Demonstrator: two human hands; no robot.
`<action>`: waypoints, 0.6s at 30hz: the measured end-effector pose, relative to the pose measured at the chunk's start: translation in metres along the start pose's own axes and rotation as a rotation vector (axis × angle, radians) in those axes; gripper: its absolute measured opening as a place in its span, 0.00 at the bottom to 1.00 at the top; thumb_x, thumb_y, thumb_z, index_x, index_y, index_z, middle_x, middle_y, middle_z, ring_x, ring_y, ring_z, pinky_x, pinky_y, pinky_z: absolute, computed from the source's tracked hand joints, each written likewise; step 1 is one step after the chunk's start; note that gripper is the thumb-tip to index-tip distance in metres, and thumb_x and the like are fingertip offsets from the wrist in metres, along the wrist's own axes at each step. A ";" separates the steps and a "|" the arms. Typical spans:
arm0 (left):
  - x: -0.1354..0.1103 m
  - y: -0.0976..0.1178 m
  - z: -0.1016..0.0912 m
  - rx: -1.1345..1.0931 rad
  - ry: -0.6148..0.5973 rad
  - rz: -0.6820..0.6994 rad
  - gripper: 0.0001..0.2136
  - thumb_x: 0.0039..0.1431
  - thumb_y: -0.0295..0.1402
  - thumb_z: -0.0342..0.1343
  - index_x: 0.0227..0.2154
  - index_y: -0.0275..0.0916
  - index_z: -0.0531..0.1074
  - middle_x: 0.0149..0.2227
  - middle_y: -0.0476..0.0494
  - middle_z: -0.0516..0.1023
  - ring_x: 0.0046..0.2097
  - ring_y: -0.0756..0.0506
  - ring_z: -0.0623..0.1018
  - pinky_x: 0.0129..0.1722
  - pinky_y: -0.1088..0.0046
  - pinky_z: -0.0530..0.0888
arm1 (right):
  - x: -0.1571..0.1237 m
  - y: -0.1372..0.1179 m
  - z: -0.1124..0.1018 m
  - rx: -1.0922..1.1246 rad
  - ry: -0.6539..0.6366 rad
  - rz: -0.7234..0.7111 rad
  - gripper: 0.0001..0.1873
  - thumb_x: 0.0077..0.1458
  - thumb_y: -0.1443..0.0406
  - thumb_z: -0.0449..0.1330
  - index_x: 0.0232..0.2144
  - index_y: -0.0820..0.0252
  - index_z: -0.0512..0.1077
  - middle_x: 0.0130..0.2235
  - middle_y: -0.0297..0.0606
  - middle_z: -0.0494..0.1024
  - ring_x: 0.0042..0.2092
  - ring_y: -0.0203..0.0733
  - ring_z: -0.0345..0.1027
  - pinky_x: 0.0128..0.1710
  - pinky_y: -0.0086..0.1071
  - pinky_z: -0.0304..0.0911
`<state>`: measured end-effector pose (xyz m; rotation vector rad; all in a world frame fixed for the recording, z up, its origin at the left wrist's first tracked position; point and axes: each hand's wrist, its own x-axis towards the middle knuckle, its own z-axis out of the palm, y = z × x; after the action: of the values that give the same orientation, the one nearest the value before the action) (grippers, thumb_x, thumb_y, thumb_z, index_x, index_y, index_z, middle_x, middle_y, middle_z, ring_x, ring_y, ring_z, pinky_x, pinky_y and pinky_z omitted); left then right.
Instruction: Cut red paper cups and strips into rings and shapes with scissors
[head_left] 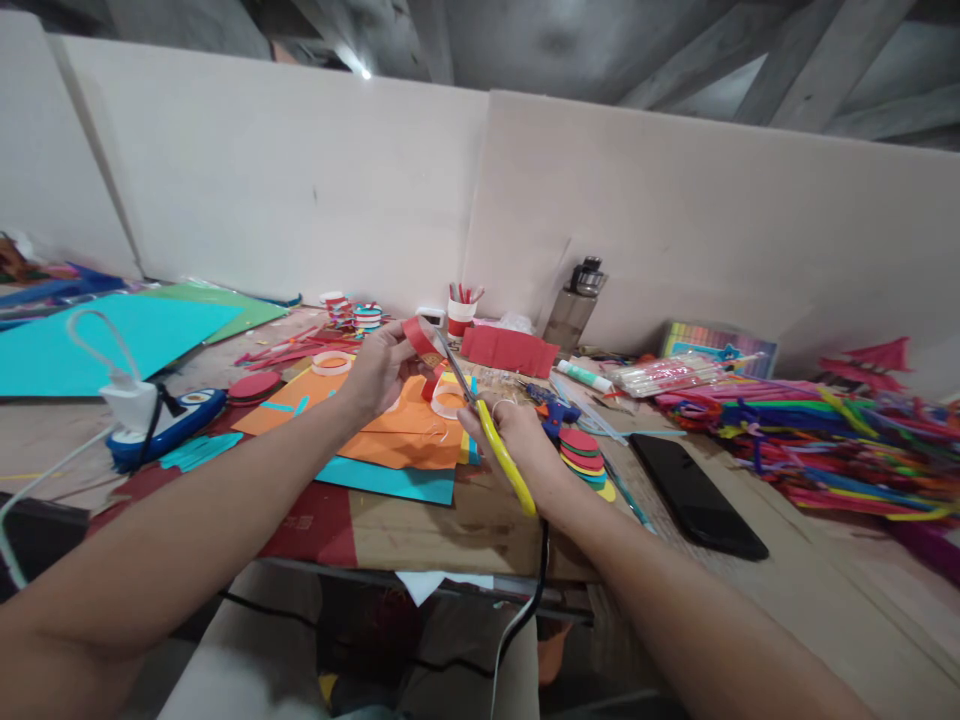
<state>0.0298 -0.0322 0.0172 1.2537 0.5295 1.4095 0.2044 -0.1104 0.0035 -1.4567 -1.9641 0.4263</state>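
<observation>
My left hand point(381, 366) is closed on a curled red paper strip point(417, 334), raised above the work surface. In my right hand point(521, 432) is a pair of scissors point(504, 456) with yellow handles. The blades point up and away, against or very close to the strip; whether they touch it I cannot tell. Beneath both hands lie orange sheets point(397, 448) over a blue sheet point(390, 480). A white ring point(448, 402) is just left of the scissors, and another white ring point(331, 364) sits farther left.
A blue power strip point(202, 408) with a white plug stands at left. Stacked foam discs point(582, 442), a glue gun point(559, 412) and a black phone point(694, 492) lie at right. Behind stand a cup of sticks point(461, 316) and a bottle point(574, 308). Pipe cleaners point(825, 430) fill the far right.
</observation>
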 end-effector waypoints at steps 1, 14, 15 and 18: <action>0.000 0.000 -0.001 0.007 0.008 0.007 0.09 0.42 0.32 0.65 0.24 0.35 0.71 0.25 0.47 0.74 0.27 0.52 0.72 0.23 0.80 0.69 | 0.000 0.001 0.000 -0.010 0.005 -0.001 0.18 0.57 0.51 0.57 0.25 0.58 0.68 0.21 0.32 0.68 0.24 0.34 0.58 0.25 0.27 0.50; 0.000 -0.008 -0.002 -0.022 -0.058 -0.063 0.09 0.39 0.27 0.64 0.24 0.35 0.70 0.24 0.49 0.73 0.23 0.54 0.71 0.21 0.80 0.69 | -0.001 -0.002 -0.001 -0.008 0.016 -0.004 0.18 0.57 0.50 0.56 0.25 0.57 0.64 0.22 0.31 0.66 0.24 0.34 0.55 0.25 0.28 0.47; 0.000 -0.007 -0.001 -0.020 -0.055 -0.067 0.09 0.39 0.27 0.64 0.24 0.35 0.70 0.24 0.49 0.73 0.23 0.54 0.71 0.21 0.80 0.68 | 0.000 -0.002 -0.001 -0.007 0.017 -0.002 0.18 0.57 0.50 0.56 0.24 0.57 0.63 0.22 0.30 0.65 0.24 0.34 0.55 0.25 0.28 0.47; 0.000 -0.004 0.000 -0.035 -0.045 -0.073 0.09 0.37 0.26 0.64 0.23 0.35 0.69 0.23 0.50 0.72 0.23 0.54 0.70 0.21 0.80 0.68 | 0.000 -0.003 -0.001 -0.015 0.013 0.008 0.19 0.57 0.51 0.56 0.23 0.56 0.62 0.21 0.29 0.64 0.23 0.33 0.55 0.25 0.28 0.47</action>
<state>0.0316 -0.0311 0.0136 1.2237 0.5124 1.3216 0.2033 -0.1114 0.0063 -1.4737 -1.9550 0.4058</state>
